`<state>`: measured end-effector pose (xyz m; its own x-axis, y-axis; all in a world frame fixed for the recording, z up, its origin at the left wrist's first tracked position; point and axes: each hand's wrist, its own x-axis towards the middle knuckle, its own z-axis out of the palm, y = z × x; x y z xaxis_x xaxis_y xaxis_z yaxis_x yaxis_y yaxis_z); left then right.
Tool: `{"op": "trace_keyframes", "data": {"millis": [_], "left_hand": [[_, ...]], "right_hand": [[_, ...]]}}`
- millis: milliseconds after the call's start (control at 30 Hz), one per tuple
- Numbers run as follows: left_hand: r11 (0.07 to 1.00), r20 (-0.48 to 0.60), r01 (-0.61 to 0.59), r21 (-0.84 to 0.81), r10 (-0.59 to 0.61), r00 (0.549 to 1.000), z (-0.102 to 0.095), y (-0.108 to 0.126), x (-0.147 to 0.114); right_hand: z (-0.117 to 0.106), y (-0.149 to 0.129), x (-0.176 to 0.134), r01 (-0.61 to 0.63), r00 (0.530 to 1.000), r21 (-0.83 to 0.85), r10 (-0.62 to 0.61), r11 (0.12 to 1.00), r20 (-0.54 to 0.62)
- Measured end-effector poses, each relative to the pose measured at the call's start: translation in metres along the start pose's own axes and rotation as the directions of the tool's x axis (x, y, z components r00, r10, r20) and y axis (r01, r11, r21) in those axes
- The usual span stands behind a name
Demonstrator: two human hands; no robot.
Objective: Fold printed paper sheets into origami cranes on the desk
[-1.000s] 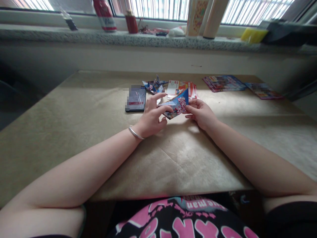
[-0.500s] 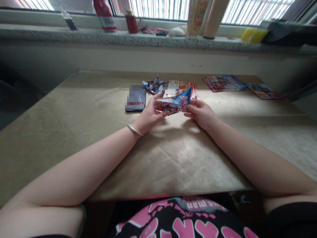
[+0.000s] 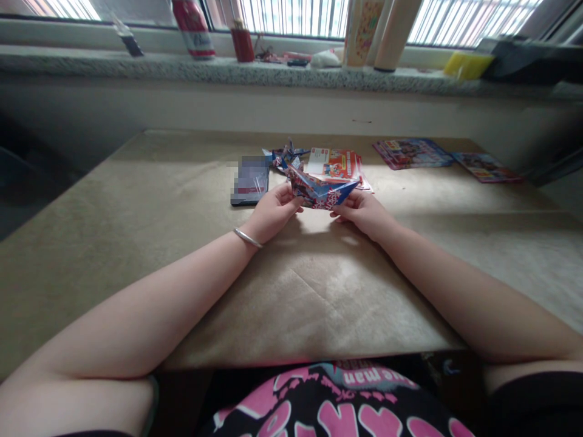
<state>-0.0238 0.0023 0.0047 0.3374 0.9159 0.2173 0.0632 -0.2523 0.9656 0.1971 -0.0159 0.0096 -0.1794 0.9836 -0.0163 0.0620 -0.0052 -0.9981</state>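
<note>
A folded sheet of glossy printed paper (image 3: 321, 191), blue with red and white patterns, is held between my two hands above the table. My left hand (image 3: 277, 203), with a silver bangle on the wrist, pinches its left end, thumb on the near side. At the blue right tip, my right hand (image 3: 359, 209) grips the paper between thumb and fingers. Just behind lie a cluster of folded blue paper pieces (image 3: 282, 156) and a stack of red and white printed cards (image 3: 334, 161). Left of my left hand rests a dark tablet-like device (image 3: 252, 179), partly blurred out.
Two piles of colourful printed sheets, a larger one (image 3: 412, 153) and a smaller one (image 3: 485, 167), lie at the table's back right. Along the stone windowsill (image 3: 291, 74) stand a red and white can (image 3: 194, 30), a red container (image 3: 241, 44), tall bottles and a yellow object (image 3: 467, 64).
The folded paper has tilted and spread, its blue tip dropping from upright to point right. My right hand has shifted slightly left, and the printed cards behind show more.
</note>
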Motion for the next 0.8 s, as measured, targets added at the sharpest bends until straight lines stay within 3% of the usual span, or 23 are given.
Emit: {"op": "trace_keyframes", "data": {"millis": [133, 433, 667, 800], "left_hand": [[0.999, -0.003, -0.007, 0.037, 0.007, 1.0, 0.0021, -0.0006, -0.0009], [0.995, 0.101, 0.037, -0.093, -0.028, 0.995, 0.0076, 0.0031, -0.004], [0.998, 0.102, 0.062, 0.004, -0.062, 0.993, 0.0078, 0.0056, -0.0063], [0.997, 0.112, 0.04, 0.069, -0.048, 0.993, 0.0062, 0.0051, -0.0061]], "right_hand": [[0.0002, 0.0009, -0.0002, 0.032, 0.999, 0.004, -0.032, 0.999, -0.008], [0.0075, -0.0025, -0.0022, 0.049, 0.998, -0.088, -0.051, 0.995, -0.023], [0.0078, -0.0017, -0.0029, 0.089, 0.996, -0.124, -0.088, 0.988, 0.012], [0.0069, 0.0033, -0.0037, 0.18, 0.983, -0.16, -0.175, 0.971, 0.048]]}}
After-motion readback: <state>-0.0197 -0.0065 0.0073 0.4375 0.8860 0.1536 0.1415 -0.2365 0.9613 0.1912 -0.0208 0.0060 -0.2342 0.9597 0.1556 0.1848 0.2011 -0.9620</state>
